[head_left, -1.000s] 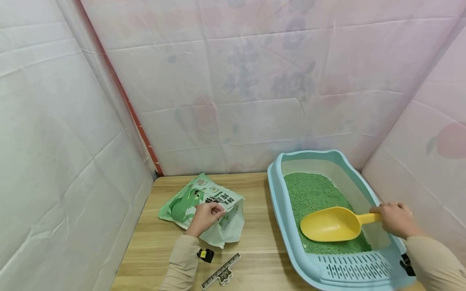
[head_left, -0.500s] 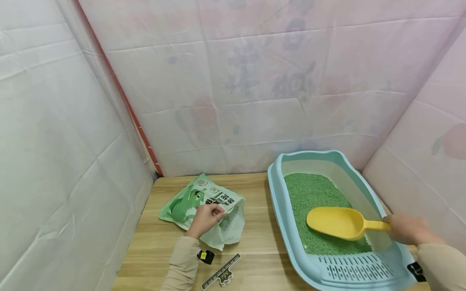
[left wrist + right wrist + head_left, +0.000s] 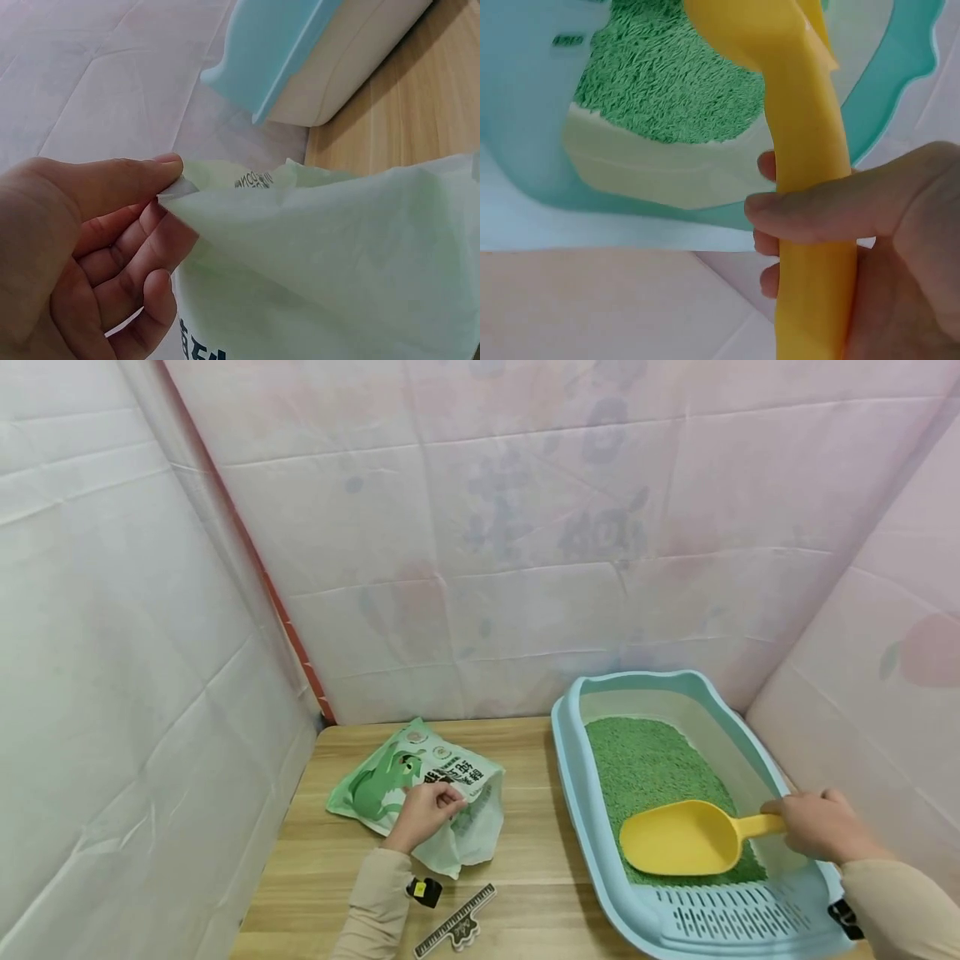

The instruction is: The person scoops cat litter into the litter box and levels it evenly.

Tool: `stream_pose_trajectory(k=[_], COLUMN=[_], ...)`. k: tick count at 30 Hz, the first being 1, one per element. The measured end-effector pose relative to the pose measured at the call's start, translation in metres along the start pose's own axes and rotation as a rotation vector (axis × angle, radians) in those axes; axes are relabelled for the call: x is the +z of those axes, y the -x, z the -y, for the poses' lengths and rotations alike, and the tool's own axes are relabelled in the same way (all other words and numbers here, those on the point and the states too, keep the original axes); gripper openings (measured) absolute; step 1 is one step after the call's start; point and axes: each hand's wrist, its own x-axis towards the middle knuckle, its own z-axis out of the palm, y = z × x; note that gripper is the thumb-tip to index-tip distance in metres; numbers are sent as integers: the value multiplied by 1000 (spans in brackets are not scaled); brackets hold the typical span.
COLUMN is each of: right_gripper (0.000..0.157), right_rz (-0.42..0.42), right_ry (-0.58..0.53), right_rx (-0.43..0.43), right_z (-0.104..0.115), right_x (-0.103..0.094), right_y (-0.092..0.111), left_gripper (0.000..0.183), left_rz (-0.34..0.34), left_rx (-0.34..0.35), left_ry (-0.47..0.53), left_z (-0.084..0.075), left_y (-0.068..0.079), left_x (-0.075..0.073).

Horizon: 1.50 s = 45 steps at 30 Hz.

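Observation:
My right hand (image 3: 819,825) grips the handle of a yellow scoop (image 3: 681,838), fingers and thumb wrapped round it in the right wrist view. The scoop's bowl hangs over the green pellet litter (image 3: 652,760) in a light blue litter box (image 3: 576,793); whether it touches the litter I cannot tell. My left hand (image 3: 424,814) pinches the edge of the open mouth of a green and white litter bag (image 3: 382,777) lying on the table. In the left wrist view, thumb and forefinger hold the bag's thin rim (image 3: 322,187).
A ruler-like clip (image 3: 456,922) with black markings lies near the table's front, below the bag. The wooden table (image 3: 525,860) is bounded by white sheeting (image 3: 525,610) at the back and both sides. The litter box has a slotted front ledge (image 3: 738,910).
The scoop shifted right with its bowl tilting, then came back left and nearer the box's front, its bowl now turned over. My left hand and the bag have stayed put.

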Motion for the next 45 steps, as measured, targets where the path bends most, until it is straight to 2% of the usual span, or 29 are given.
stream_pose_trajectory(k=[8,11,16,22,27,34,45], right_gripper=[31,30,27,23,24,10,13], right_rz=[-40,-45,-52,-62,-72,-106,-170], right_ry=[-31,-52,-98,-148,-189,-208,-258], right_rx=[38,52,47,49,69,61,43], right_z=[5,6,7,12,20,32,53], right_x=[-2,-4,-5,-4,-9,-11,-12], right_y=[-1,-2,-2,1,2,0,-6], left_gripper=[10,9,11,11,11,11,12], left_rz=[4,9,25,34,33,34,51], left_rx=[13,-7,-16,9,18,10,-1], left_ry=[-27,-15,-37,-52,-46,-46,-47], left_z=[1,0,1,7,11,13,16], left_y=[3,3,5,5,8,10,14], left_x=[2,3,5,9,12,15,18])
